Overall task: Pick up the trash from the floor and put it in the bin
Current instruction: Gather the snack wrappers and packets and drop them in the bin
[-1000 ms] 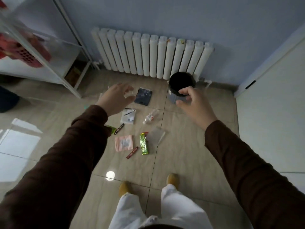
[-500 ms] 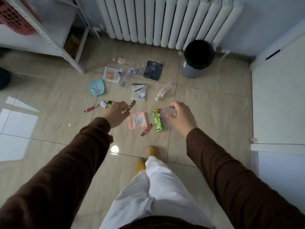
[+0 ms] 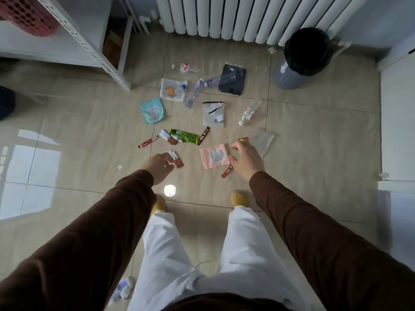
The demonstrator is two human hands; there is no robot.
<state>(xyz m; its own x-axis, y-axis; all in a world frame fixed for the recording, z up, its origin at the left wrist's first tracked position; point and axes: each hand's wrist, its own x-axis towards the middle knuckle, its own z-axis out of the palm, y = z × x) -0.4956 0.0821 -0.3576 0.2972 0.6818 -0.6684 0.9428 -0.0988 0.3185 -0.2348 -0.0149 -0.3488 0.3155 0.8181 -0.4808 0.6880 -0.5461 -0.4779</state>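
From the head view, the person had bent lower than a second before, when both hands were up near the bin; now both reached down among the litter, so picking seemed about to begin, with nothing binned yet. The left hand (image 3: pixel 157 166) hovered over a small white-and-red sachet (image 3: pixel 175 158), fingers (image 3: pixel 168 163) loosely curled and holding nothing. The right hand (image 3: pixel 246 160) sat between a flat pink paper pouch (image 3: pixel 214 156) and a clear plastic bag (image 3: pixel 261 140), thumb and forefinger parted — a red-and-yellow wrapper tip (image 3: pixel 243 138) showed at its fingertips, though whether it was gripped I could not tell. The trash lay scattered across the tiled floor (image 3: pixel 314 135): a green foil wrapper (image 3: pixel 184 135), a teal pouch (image 3: pixel 152 110), a small clear bottle (image 3: pixel 249 112) — all light, flat or crinkly. The grey round bin with a black liner (image 3: pixel 302 58) stood at the floor's far right, beside the white radiator (image 3: pixel 235 16), well apart from both hands.
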